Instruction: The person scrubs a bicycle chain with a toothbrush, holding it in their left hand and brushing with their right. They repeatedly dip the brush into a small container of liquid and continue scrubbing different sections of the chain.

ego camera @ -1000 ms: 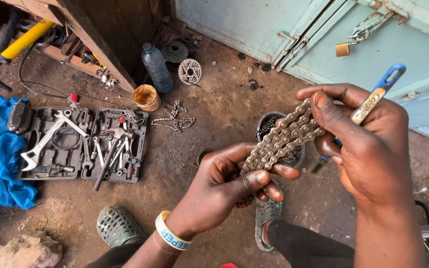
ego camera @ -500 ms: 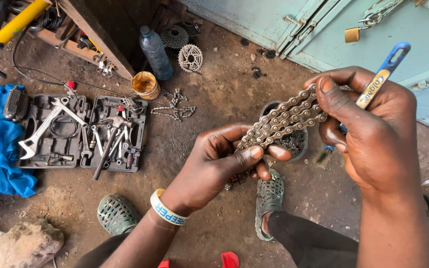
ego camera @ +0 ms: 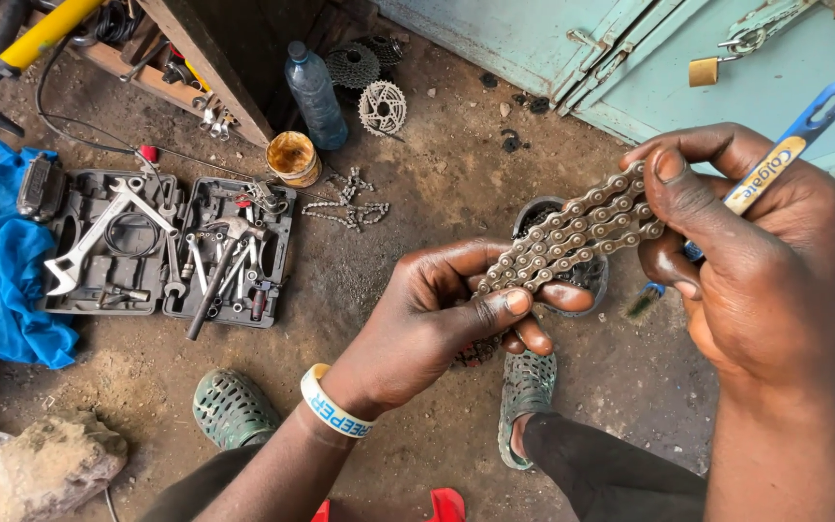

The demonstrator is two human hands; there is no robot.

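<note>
Chain, a folded length of greasy metal bicycle links [ego camera: 572, 232], runs diagonally from centre up to the right; left hand [ego camera: 437, 324] pinches its lower end, right hand [ego camera: 756, 261] its upper end, also clamping a blue-handled toothbrush [ego camera: 794, 145]; below, a small dark pot [ego camera: 587, 275], contents unclear; open grey tool case [ego camera: 161, 246] at left.

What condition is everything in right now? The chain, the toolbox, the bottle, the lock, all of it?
bicycle chain: folded in rows, held taut between both hands.
left hand: pinching the chain's lower end.
right hand: gripping the chain's upper end and a toothbrush.
tool case: lying open, tools inside.
plastic bottle: upright, capped.
padlock: hanging on the door, shackle shut.
small tin: open, no lid.
</note>
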